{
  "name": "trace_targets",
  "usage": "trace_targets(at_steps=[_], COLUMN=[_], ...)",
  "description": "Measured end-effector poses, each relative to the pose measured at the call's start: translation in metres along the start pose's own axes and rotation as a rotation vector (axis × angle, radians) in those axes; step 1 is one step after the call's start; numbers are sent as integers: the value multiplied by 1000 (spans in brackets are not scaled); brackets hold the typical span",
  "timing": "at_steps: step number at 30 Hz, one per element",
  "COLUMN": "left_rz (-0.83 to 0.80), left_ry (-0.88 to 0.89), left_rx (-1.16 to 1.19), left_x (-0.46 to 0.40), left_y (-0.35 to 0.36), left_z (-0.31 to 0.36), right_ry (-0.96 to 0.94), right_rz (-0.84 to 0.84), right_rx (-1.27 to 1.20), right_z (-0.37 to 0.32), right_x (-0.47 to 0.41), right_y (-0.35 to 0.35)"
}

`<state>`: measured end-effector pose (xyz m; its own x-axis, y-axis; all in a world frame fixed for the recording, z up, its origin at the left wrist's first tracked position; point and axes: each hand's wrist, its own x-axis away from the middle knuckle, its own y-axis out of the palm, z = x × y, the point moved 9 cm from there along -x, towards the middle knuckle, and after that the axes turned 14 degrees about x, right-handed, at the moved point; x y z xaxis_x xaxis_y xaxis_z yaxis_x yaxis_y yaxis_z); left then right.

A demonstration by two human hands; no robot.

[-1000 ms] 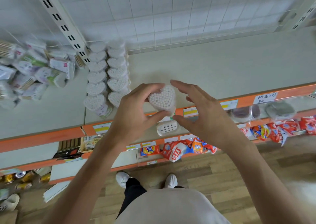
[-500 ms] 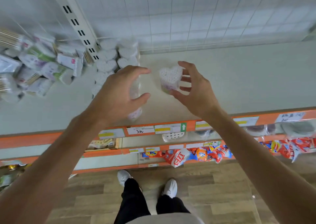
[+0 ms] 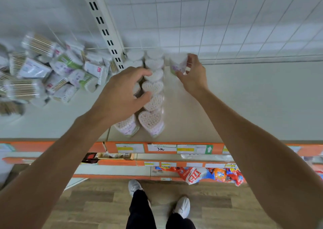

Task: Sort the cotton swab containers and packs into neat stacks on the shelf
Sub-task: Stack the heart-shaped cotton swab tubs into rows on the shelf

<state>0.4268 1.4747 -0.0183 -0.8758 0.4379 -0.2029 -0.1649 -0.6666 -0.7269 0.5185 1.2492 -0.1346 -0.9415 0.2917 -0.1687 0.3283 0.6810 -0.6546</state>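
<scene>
Carried from mid-shelf to the back since half a second ago: heart-shaped container (image 3: 178, 63), now near the wire grid (image 3: 244, 27), gripped in right hand (image 3: 194, 76) with fingers and thumb curled round its sides. Left hand (image 3: 120, 96) moved forward over the two rows of heart containers (image 3: 152, 104), fingers loosely curled; grip on anything not discernible.

Position: held container just right of the rows' rear end, at the head of a possible third row; whether resting on shelf (image 3: 244, 103) or hovering, cannot tell. Rows' long axis: front edge to back. Nearer hand: right.

Appearance: clear heart-shaped tub, white swab tips on top, pale printed label. Loose packs (image 3: 40, 71) heaped far left, unsorted.
</scene>
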Motion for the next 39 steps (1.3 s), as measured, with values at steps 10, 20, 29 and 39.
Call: trace_targets(at_steps=[10,20,29,39], left_rz=[24,13,-1,-20], left_ry=[-9,2,-5,14], left_rx=[12,40,45,11], left_x=[-10,-22,-26,-13], left_y=[-5,4,9,4], left_z=[-6,3,1,9], right_ry=[-19,-13,-4,-2], right_rz=[-3,-9,0,-148], right_rx=[92,110,126,269], right_z=[-5,-6,-5,-35], right_x=[-23,-23,-25,27], right_y=[8,7,7,-25])
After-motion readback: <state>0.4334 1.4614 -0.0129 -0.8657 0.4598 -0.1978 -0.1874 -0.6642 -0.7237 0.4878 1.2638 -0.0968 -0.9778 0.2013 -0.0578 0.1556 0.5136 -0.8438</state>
